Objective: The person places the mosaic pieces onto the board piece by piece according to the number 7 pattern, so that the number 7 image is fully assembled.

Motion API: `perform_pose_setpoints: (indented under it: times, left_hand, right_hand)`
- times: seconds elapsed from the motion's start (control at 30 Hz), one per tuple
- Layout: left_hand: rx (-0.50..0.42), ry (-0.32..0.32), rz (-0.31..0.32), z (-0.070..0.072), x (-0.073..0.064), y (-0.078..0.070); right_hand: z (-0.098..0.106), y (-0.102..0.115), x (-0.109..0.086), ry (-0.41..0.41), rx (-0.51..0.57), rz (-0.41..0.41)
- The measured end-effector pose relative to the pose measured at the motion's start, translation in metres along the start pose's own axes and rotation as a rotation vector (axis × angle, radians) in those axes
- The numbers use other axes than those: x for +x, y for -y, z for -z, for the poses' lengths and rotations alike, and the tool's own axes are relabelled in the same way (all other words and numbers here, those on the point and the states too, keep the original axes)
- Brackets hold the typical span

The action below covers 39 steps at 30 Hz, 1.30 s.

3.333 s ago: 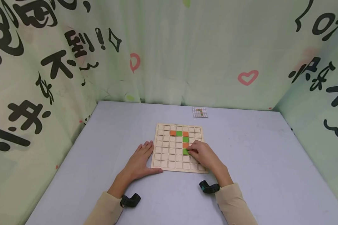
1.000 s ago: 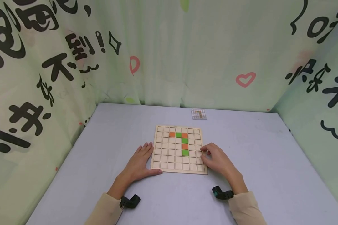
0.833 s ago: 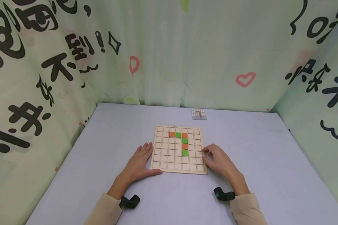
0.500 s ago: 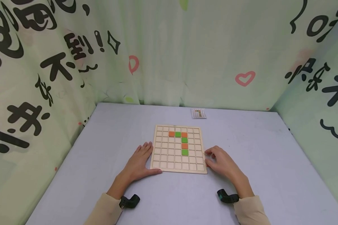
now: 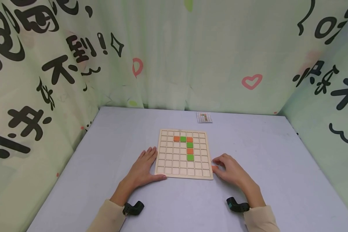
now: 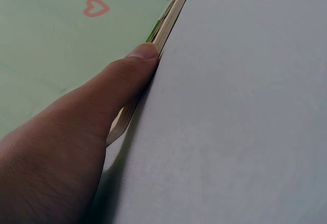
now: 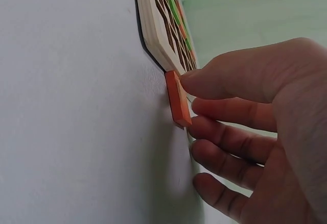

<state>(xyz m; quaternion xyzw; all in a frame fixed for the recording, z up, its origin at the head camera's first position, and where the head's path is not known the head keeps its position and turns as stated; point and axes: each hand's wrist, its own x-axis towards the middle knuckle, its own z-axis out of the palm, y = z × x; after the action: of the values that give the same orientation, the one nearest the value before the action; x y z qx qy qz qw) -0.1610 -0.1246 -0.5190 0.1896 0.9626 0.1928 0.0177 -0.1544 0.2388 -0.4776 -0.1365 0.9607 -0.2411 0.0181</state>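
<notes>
A light wooden grid board (image 5: 174, 164) lies flat on the table. An orange and green line of square tiles (image 5: 190, 151) sits in its cells, bent like a 7. My left hand (image 5: 145, 166) rests along the board's left side, fingers straight, thumb on the front edge. Just off the right edge, a loose orange tile (image 7: 178, 99) lies on the table against or very near the board. My right hand (image 5: 230, 169) is over it: the thumb tip touches or nearly touches the tile, while the other fingers, loosely bent, stand apart from the thumb.
Behind the board, a small pattern card (image 5: 204, 117) with a printed grid lies near the far edge of the white table (image 5: 249, 138). Pale green curtains with dark lettering enclose the table at the back and sides. Each wrist wears a black camera.
My right hand has left the green tile at the line's end and moved right, off the board and slightly nearer me. The orange tile has come into sight by its thumb. My left hand has stayed put.
</notes>
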Motion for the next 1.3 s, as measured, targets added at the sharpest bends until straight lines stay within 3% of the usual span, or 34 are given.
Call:
perform_pose_setpoints:
  times: [0.67,1.0,1.3]
  left_hand:
    - [0.017,0.010,0.000,-0.001,0.001,0.000]
    - [0.004,0.012,0.002,0.000,-0.001,0.000]
    - [0.005,0.006,0.007,0.000,-0.001,0.000]
  right_hand:
    - [0.002,-0.006,-0.001,0.052,0.030,0.014]
    - [0.004,-0.004,0.000,0.096,0.086,-0.098]
    - [0.010,-0.002,0.002,0.061,0.087,-0.086]
